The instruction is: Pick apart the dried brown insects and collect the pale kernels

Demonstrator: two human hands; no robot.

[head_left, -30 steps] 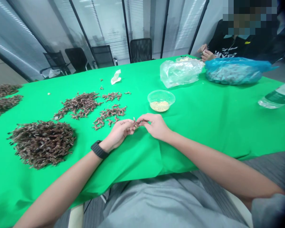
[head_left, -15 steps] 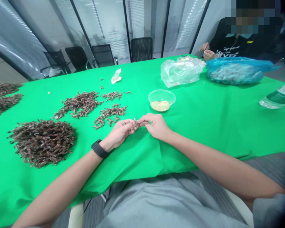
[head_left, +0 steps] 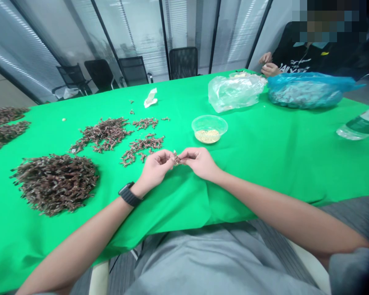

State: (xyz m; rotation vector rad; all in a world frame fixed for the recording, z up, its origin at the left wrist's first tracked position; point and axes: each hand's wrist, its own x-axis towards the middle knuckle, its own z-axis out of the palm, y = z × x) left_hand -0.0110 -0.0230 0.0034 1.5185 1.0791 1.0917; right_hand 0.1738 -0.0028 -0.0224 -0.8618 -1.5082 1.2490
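My left hand (head_left: 158, 165) and my right hand (head_left: 201, 163) meet above the near part of the table. Thumb and fingertips of both are pinched on one small brown twisted piece (head_left: 176, 159), whose exact kind I cannot make out. Similar pieces lie in a small scatter (head_left: 146, 144) just beyond my left hand. Farther left are a looser heap (head_left: 106, 134) and a large dense pile (head_left: 57, 184). Past my right hand stands a clear plastic bowl (head_left: 209, 123) with pale yellowish bits (head_left: 207, 136) in the bottom.
A green cloth (head_left: 252, 164) covers the table. Toward the back lie a crumpled white paper (head_left: 150, 98), a clear plastic bag (head_left: 233, 92) and a filled blue bag (head_left: 307, 92). A bottle (head_left: 361, 125) lies tilted at right. Another person's hands (head_left: 269, 67) show at the far right corner.
My left hand has turned slightly, its fingers more curled around the small brown piece. The right hand stays nearly in place, still pinching. The other person's hands shifted slightly.
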